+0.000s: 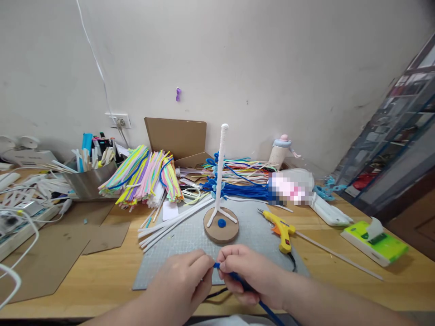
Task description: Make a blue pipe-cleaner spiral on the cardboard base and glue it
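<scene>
A blue pipe cleaner (267, 309) runs between my two hands near the front of the table. My left hand (185, 276) pinches its end between thumb and forefinger. Close beside it, my right hand (248, 274) grips the same pipe cleaner, whose rest trails down to the lower right. Just beyond my hands stands a round cardboard base (220, 236) with a blue coil (222, 222) on it. A white wrapped post (220, 167) rises from the base, its foot split into spread legs. Light blue fuzzy shapes (217, 186) show around the post.
A yellow glue gun (283, 231) lies on the grey cutting mat (163, 260), right of the base. White sticks (170, 226) lie to the left. Bundles of coloured pipe cleaners (136, 176) and blue ones (238, 189) are behind. A green tissue pack (374, 244) sits at right.
</scene>
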The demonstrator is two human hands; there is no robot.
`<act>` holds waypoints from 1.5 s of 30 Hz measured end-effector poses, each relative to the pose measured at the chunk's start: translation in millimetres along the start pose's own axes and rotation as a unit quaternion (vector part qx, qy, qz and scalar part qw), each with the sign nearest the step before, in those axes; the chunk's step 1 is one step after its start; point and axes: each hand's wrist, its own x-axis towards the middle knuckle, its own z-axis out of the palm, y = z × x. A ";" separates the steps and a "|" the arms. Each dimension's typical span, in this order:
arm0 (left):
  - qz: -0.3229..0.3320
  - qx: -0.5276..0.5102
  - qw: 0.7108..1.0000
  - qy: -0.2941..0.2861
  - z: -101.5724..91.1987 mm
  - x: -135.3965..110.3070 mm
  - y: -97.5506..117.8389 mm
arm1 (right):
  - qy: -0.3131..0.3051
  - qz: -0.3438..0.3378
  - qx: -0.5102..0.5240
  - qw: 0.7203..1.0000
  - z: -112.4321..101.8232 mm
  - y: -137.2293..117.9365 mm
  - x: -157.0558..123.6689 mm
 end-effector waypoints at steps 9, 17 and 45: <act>0.066 0.086 0.994 0.007 -0.1 0.8 2.6 | 0.013 0.002 -0.011 1.000 2.7 0.8 0.9; -0.208 -0.259 0.936 -0.120 3.6 8.1 10.8 | 0.038 -0.174 -0.249 0.952 3.5 18.5 5.1; -0.339 -0.488 0.784 -0.180 0.3 24.5 -5.6 | 0.106 -0.212 -0.625 0.744 -44.0 -30.9 -22.9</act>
